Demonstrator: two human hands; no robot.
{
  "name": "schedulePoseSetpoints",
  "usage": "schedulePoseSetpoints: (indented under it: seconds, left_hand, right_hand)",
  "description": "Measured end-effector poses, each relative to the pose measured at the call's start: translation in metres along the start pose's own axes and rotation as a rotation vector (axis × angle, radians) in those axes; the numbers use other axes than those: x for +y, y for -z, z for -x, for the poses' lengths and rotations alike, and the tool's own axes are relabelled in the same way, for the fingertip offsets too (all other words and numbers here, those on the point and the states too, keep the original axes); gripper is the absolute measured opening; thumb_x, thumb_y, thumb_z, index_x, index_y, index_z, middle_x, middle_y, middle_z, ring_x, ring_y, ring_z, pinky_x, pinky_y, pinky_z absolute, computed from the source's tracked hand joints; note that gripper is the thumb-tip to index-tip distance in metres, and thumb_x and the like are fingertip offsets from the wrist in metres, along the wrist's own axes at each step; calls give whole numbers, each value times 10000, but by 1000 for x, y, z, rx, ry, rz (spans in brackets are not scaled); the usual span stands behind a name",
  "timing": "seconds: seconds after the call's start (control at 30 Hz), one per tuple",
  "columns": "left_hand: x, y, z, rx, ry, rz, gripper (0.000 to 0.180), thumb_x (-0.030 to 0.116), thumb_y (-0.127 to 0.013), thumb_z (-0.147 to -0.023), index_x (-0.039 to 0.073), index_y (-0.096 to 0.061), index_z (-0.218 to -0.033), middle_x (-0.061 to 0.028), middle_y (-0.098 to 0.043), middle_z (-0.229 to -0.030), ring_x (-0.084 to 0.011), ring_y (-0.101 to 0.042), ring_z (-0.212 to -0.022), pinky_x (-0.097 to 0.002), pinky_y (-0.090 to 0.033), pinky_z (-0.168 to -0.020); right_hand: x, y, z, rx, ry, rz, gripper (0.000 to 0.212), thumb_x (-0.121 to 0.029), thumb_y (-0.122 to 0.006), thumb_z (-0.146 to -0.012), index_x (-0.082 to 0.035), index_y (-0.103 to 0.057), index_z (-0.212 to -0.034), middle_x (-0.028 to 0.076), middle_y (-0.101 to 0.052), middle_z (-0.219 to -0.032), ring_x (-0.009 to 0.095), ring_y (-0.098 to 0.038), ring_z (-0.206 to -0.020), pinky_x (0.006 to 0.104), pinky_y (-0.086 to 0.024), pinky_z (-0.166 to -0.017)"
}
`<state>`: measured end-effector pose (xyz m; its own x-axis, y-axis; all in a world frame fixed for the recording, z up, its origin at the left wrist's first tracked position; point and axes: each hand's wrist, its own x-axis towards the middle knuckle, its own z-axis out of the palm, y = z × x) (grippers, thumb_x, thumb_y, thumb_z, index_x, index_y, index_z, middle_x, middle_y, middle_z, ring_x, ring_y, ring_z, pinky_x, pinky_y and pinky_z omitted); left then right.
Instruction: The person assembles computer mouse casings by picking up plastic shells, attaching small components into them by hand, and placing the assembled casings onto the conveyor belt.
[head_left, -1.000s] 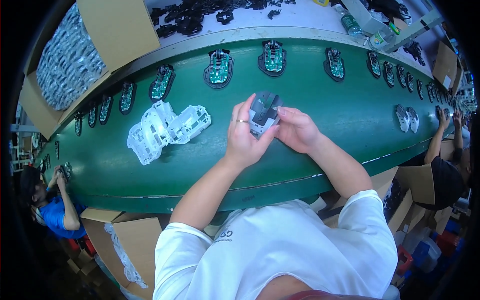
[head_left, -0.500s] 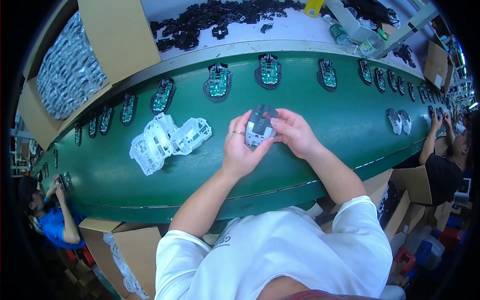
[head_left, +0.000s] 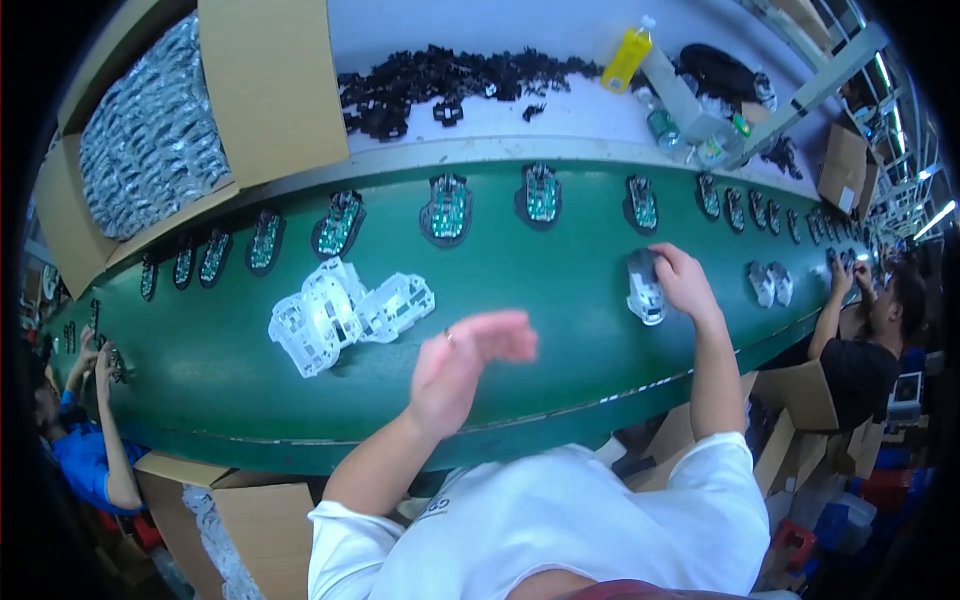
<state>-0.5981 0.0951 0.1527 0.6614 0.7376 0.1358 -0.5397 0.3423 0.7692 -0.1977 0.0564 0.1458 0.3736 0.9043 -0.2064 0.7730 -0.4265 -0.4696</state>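
Observation:
Out to the right over the green belt, my right hand (head_left: 686, 282) grips a grey-and-white computer mouse shell (head_left: 646, 292) by its upper right side. The shell is at or just above the belt surface; I cannot tell which. My left hand (head_left: 465, 360) is empty over the middle of the belt, its fingers stretched to the right and blurred by motion. To the left of it lies a loose group of white plastic mouse shells (head_left: 335, 312), overlapping one another. Beyond both hands, black mouse bases with green circuit boards (head_left: 447, 210) stand in a row.
Two more grey-and-white shells (head_left: 771, 284) lie farther right on the green belt (head_left: 560, 370). A shelf behind holds black plastic parts (head_left: 440, 85), a yellow bottle (head_left: 628, 58) and clear bottles. Cardboard boxes (head_left: 270, 80) stand at the far left and below. A co-worker sits at each end.
My hands have parted. The right hand has carried the mouse shell from the middle to the right, while the left has let go and moved slightly lower. The view has shifted too.

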Motion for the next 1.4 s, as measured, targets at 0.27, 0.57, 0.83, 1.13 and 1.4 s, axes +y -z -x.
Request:
schedulePoseSetpoints:
  seconds: [0.27, 0.57, 0.83, 1.13, 1.4]
  left_hand:
    - [143, -172, -27, 51, -499, 369, 527, 431, -384, -1077, -44, -607, -1128, -251, -630, -950, -355, -608, -816, -453, -542, -903]
    - [95, -36, -20, -733, -188, 188, 967, 713, -283, -1016, -151, -561, -1350, -305, -618, -1322, -398, -574, -1287, -485, -377, -1149]
    - [-1, 56, -1, 286, 83, -1939, 780, 379, -795, -820, -11, -514, -1435, -321, -438, -1489, -452, -435, -1391, -571, -298, -1189]
    - [2, 65, -2, 379, -213, -1726, 617, 136, -718, -801, 51, -555, -1390, -228, -570, -1303, -418, -576, -1170, -485, -467, -1021]
    - [-34, 62, -42, 89, -20, 89, 594, 199, -512, -1070, 52, -290, -1601, -162, -578, -1426, -270, -629, -1232, -387, -468, -1083]
  right_hand:
    - [-59, 9, -31, -4, 238, 295, 433, -320, -622, -949, -36, -650, -1276, 211, -681, -1255, 373, -640, -1181, 456, -517, -1008]
    - [-211, -110, -177, 178, 711, 170, 319, -237, -633, -946, -80, -675, -1220, 151, -700, -1212, 367, -660, -1114, 475, -547, -938]
    - [-246, -178, -284, 175, 349, 307, 336, -298, -587, -966, -69, -669, -1198, 203, -684, -1227, 388, -649, -1149, 501, -532, -964]
    - [-200, -113, -117, 110, 557, -554, 402, -71, -561, -1014, -53, -559, -1415, 99, -708, -1021, 141, -667, -737, 282, -544, -675]
    - [-130, -130, 26, 482, 683, 157, 371, -69, -746, -848, -40, -703, -1215, 196, -651, -1266, 350, -653, -1103, 416, -527, -966]
